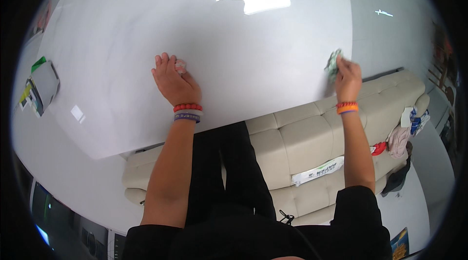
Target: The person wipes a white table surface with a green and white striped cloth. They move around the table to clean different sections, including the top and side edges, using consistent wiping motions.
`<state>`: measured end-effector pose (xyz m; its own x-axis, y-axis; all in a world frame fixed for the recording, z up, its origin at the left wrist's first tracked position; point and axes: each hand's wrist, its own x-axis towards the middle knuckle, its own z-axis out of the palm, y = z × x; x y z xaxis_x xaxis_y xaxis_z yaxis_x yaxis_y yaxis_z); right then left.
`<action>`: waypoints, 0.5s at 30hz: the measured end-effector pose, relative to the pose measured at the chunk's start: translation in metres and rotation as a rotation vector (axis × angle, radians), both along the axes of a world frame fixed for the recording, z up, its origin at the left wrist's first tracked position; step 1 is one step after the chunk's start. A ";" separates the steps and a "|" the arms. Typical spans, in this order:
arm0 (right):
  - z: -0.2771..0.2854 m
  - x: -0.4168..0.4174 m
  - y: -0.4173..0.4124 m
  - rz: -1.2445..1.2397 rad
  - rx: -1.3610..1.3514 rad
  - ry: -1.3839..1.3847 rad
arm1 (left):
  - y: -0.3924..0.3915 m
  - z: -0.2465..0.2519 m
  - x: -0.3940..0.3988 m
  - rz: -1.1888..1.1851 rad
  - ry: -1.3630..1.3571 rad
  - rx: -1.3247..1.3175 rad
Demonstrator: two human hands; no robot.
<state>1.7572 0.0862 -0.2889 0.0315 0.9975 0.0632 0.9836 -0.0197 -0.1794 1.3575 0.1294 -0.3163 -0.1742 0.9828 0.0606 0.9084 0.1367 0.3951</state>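
My left hand (175, 79) lies low over the white tabletop (234, 88), its fingers pointing forward. A small pink and white patterned item (180, 66) shows in the crook between that thumb and forefinger; my hand hides part of it, and its material is unclear. Far to the right, near the table's edge, my right hand (348, 71) pinches a crumpled green and white cloth-like piece (332, 64). It is slightly blurred, and I cannot tell whether it touches the tabletop.
A grey and white box-like holder (44, 84) with green and yellow items stands at the table's left. Below the near edge is a beige tufted sofa (307, 124), bearing a printed white package (318, 172) and several garments (398, 139). Ceiling light reflects off the tabletop.
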 end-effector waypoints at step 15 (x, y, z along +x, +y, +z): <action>-0.012 -0.182 -0.024 0.155 -0.035 0.291 | -0.005 -0.004 -0.004 -0.089 0.079 0.064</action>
<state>1.5748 0.0617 -0.3011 -0.1089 0.9933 0.0397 0.8829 0.1150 -0.4554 1.3533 0.1242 -0.3204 -0.0783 0.9879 0.1340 0.9446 0.0305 0.3267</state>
